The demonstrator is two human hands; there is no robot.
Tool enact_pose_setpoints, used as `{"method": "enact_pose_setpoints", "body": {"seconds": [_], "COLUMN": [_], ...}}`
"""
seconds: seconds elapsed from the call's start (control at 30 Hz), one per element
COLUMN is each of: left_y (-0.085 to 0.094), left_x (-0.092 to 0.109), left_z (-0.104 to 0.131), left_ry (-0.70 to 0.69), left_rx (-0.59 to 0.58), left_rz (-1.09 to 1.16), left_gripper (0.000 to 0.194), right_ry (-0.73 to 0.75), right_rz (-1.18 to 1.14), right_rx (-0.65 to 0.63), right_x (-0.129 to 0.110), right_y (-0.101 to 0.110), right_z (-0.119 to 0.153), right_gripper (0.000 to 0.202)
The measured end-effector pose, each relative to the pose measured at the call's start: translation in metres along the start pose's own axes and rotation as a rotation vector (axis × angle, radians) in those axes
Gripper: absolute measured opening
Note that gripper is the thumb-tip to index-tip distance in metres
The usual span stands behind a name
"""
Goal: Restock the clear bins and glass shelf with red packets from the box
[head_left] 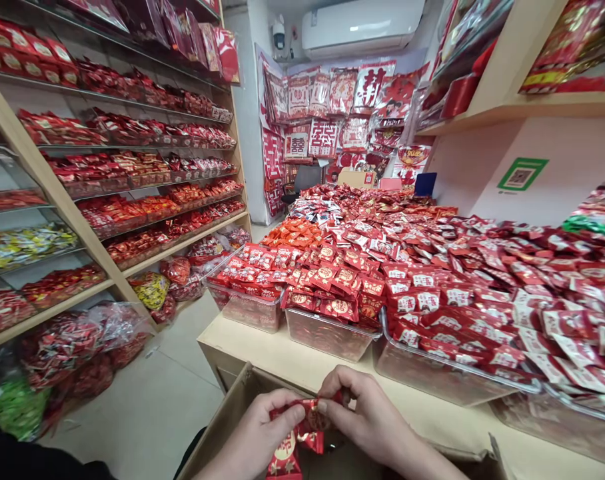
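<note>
"Where are the red packets [310,419] right now?"
"Between the two hands, above the open cardboard box [242,387]!"
"And the grip?"
"Left hand [265,427] pinches them from one side, right hand [362,413] from the other, thumbs close together, with the table [262,348] and its filled tubs [327,335] just beyond."

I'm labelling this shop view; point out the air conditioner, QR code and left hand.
Air conditioner [362,30], head view: white front panel.
QR code [521,177], head view: middle of pattern.
Left hand [259,427], head view: back of hand.
</note>
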State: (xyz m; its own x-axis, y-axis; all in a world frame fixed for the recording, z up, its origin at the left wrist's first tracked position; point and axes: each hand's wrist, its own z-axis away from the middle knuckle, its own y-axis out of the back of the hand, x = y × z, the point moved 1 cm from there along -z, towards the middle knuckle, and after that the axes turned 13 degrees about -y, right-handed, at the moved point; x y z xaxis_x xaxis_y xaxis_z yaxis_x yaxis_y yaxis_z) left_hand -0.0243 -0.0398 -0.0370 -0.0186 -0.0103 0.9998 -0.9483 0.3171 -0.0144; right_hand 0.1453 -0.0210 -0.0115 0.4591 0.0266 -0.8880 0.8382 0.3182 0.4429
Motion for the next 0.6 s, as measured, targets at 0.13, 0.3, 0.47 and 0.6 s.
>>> {"method": "enact_pose_setpoints", "body": {"seconds": [0.13,0.3,0.47,0.6], "left_y": [0.002,0.004,-0.005,-0.014], "left_x": [-0.003,0.001,0.005,0.011], "left_z": [-0.003,-0.005,-0.007,-0.012], "left_ry": [0.023,-0.037,0.032,0.036], "left_rx": [0.014,0.025,0.035,0.049], "left_rz": [0.039,0.031,0.274,0.376], "left_gripper": [0.027,0.024,0.035,0.035], "right_ry": [-0.089,-0.131,-0.118,-0.122], "right_rz": [-0.131,-0.201,-0.365,-0.359], "right_rx": [-0.006,-0.120,0.027,-0.005], "right_x": [0.002,0.001,0.005,0.007], "right_y": [-0.003,-0.002,-0.002,-0.006], "right_z": [-0.002,-0.003,-0.008,-0.010], "right_gripper": [0.013,0.013,0.020,0.022]}}
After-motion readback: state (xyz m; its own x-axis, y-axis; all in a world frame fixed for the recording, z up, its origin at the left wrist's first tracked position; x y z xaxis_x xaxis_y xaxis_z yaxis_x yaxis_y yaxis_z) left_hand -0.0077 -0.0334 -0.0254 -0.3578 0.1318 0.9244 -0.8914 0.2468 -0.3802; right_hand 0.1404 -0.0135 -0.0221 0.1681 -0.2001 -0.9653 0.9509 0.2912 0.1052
